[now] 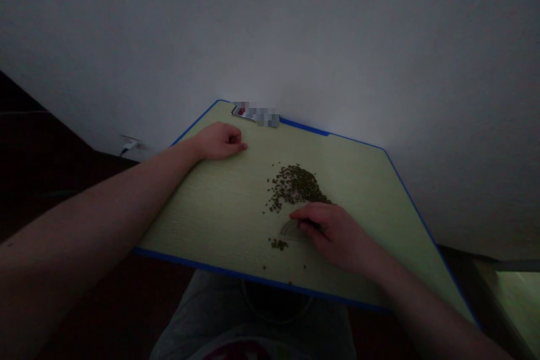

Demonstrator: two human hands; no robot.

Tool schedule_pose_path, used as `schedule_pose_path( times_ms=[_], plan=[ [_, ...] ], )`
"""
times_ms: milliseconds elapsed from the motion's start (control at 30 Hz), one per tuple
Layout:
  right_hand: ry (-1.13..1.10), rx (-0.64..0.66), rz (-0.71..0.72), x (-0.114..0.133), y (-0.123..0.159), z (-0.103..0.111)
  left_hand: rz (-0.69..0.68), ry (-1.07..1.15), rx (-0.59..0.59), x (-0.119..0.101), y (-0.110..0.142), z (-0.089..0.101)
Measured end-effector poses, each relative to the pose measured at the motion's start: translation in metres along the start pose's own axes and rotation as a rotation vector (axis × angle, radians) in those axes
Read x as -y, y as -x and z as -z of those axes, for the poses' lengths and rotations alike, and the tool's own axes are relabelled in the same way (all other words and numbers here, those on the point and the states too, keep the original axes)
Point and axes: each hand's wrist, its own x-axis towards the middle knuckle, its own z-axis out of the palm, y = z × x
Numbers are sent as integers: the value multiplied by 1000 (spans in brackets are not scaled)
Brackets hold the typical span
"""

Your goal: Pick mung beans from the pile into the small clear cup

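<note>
A heap of small dark green beans (294,185) lies in the middle of a pale green desk top (211,219) with a blue edge. My right hand (333,236) rests at the near side of the heap, its fingertips almost touching the beans. It appears to pinch a clear plastic protractor (291,230) flat against the desk. A small cluster of beans (278,244) and a few loose ones lie just left of and below the protractor. My left hand (219,142) lies curled and empty-looking near the far edge of the desk, apart from the beans.
A phone (255,113), partly blurred out, lies at the far edge against a white wall (270,28). A cable and plug (130,146) sit low on the wall at left. My lap (253,320) shows below the desk's near edge.
</note>
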Motion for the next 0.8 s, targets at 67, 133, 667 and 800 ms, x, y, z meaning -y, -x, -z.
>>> schedule_pose_path(
  times_ms=[67,133,667,800],
  plan=[
    [-1,12,3,2,1,0,-1,3,-1,1,0,0],
    [3,21,1,3,4,0,-2,4,3,1,-1,0],
    [67,-71,-96,8,3,-4,18,-7,5,-3,0,1],
    [105,-108,-109,2,-5,-6,12,-6,9,-3,0,1]
  ],
)
